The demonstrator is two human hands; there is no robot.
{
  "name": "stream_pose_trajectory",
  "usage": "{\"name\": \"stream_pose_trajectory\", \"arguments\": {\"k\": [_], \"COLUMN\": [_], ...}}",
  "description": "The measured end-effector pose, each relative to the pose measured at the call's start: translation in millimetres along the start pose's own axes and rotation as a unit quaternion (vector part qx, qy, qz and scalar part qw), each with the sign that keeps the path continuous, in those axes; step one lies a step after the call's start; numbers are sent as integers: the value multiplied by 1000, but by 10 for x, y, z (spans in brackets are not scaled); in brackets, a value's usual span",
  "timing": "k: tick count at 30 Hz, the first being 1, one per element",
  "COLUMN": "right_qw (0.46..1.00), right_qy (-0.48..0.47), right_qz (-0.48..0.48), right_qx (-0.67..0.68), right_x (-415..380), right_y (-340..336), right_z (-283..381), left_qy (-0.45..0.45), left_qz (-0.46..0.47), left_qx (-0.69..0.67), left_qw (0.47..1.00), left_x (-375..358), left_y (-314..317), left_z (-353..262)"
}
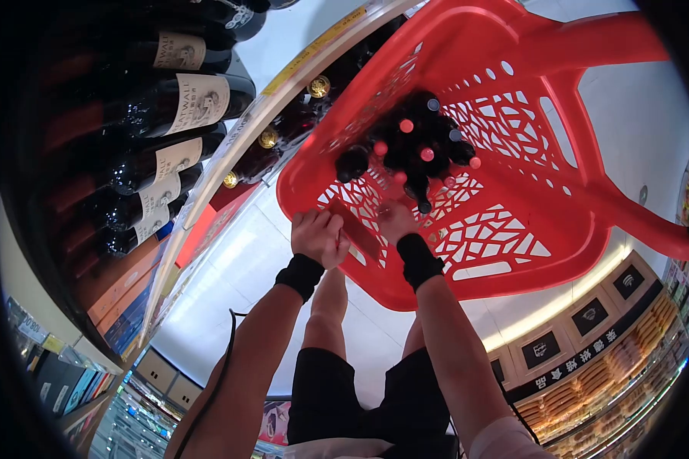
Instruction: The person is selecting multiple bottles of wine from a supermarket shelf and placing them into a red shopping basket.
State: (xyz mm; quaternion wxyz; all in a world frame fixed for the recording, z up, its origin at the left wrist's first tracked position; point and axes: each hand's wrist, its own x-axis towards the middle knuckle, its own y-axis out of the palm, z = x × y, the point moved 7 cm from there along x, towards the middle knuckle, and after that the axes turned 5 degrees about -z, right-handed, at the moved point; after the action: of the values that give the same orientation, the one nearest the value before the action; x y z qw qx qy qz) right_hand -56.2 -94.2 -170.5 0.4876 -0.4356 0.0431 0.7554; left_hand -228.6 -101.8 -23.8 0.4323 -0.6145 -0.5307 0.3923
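Bottles (406,157) of dark glass, some with red caps and some with dark ones, crowd together in the head view just beyond the right hand (396,222), inside a red basket (570,226) with cut-out walls. One dark neck (421,197) points back toward that hand and ends close beside its fingers. The right hand reaches in over the basket with its fingers partly bent; their tips are blurred, so I cannot tell whether they have hold of anything. Just to its left, the left hand (319,239) is curled nearly into a fist, its fingers folded at the edge of a flat dull-red piece (356,232) that slants across the gap between the two hands. Whether that piece belongs to the basket I cannot tell. Black bands (300,277) circle both wrists. Beyond the left hand and off to its left, gold-capped bottles (318,86) sit under a shelf edge (241,134) with a yellow price strip (314,57), and larger bottles with pale labels (199,103) lie side by side above it. Pale floor (241,260) shows left of the left hand, and dark shorts (321,390) lie below both hands.
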Motion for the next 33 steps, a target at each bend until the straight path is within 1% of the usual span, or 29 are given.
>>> {"name": "stream_pose_trajectory", "arguments": {"k": [1,3,4,7,10,12,14,16,17,19,22,23,26,27,30,33], "right_qw": [1000,997,994,999,999,999,999,993,993,993,983,979,988,992,962,952], "right_qy": [0,45,62,24,-27,3,4,0,-2,-7,9,-5,-25,-32,-102,-131], "right_qz": [-4,8,17,28,2,6,7,17,16,12,9,8,-1,13,10,26], "right_qx": [5,57,85,18,-20,38,30,113,114,116,182,204,152,118,254,275], "right_x": [-10,-35,-46,-137,-183,-142,-123,-123,-143,-184,-287,-348,-402,-382,-483,-598], "right_y": [-20,43,70,-5,-110,-145,-251,-235,-256,-327,-448,-538,-772,-808,-893,-966], "right_z": [-123,-424,-449,-455,-374,-467,-532,-443,-427,-334,-123,-14,200,227,755,1281], "left_qy": [-2,-6,-15,-25,-23,-22,-26,-34,-36,-38,-43,-57,-63,-72,-66,-113], "left_qz": [10,30,37,40,41,32,42,40,40,40,29,43,12,24,0,-11], "left_qx": [-4,-4,2,18,17,19,18,15,9,3,-1,-16,-40,-46,-46,-140], "left_qw": [1000,1000,999,999,999,999,999,999,999,998,999,997,997,996,997,984], "left_x": [-6,-26,-40,-84,-94,-64,-53,-62,-67,-73,-65,-80,-74,-67,-88,-77], "left_y": [41,85,60,68,8,-7,81,6,-14,4,12,35,86,99,111,2], "left_z": [-10,-33,-12,-31,-35,-65,-120,-116,-130,-135,-135,-143,-158,-161,-144,-95]}}
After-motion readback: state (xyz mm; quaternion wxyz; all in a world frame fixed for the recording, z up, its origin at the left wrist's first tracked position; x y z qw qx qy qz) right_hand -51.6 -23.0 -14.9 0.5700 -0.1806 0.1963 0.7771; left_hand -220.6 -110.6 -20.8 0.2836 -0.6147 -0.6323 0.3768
